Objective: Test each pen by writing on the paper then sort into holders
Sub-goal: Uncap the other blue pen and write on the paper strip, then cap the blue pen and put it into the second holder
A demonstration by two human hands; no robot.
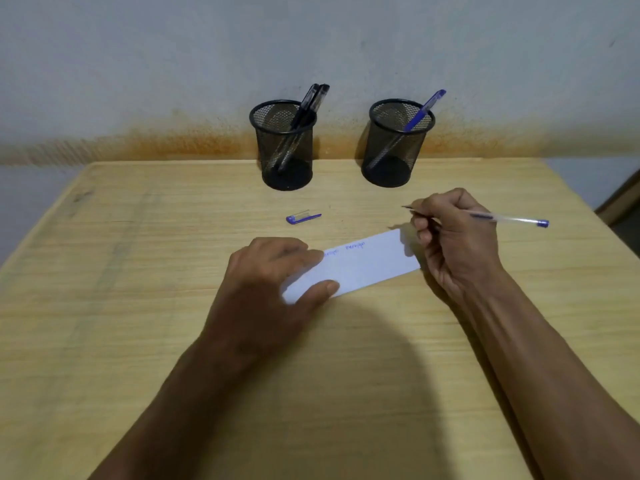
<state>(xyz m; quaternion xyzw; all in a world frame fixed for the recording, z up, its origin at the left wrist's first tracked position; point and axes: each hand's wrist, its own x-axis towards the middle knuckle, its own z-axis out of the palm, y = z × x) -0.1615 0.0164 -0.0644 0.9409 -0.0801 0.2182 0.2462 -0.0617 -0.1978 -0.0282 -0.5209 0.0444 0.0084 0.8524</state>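
A wooden table [138,341] fills the view, seen from above, pushed against a stained wall [138,64]. Two black mesh holders stand near its far edge. The left holder [283,147] contains black pens [310,102]; the right holder [398,143] contains one blue pen [424,110].

Near the middle lies a strip of white paper [360,268] carrying two short blue scribbles near its top edge. The left hand [273,285] presses flat on the paper's left end, fingers and thumb pinning it. The right hand [453,240] grips a clear pen with a blue end [509,220], its tip lifted off the paper and pointing away from the person. A loose blue cap [303,217] lies on the table between the holders and the paper.

To do this step well, it seems best to keep the paper pinned, lower the tip onto blank paper right of the scribbles, write briefly, then recap before sorting.

The scribbles are too small to read. The left hand covers part of the paper, the right fingers hide the pen's grip section, and both forearms run out of view.
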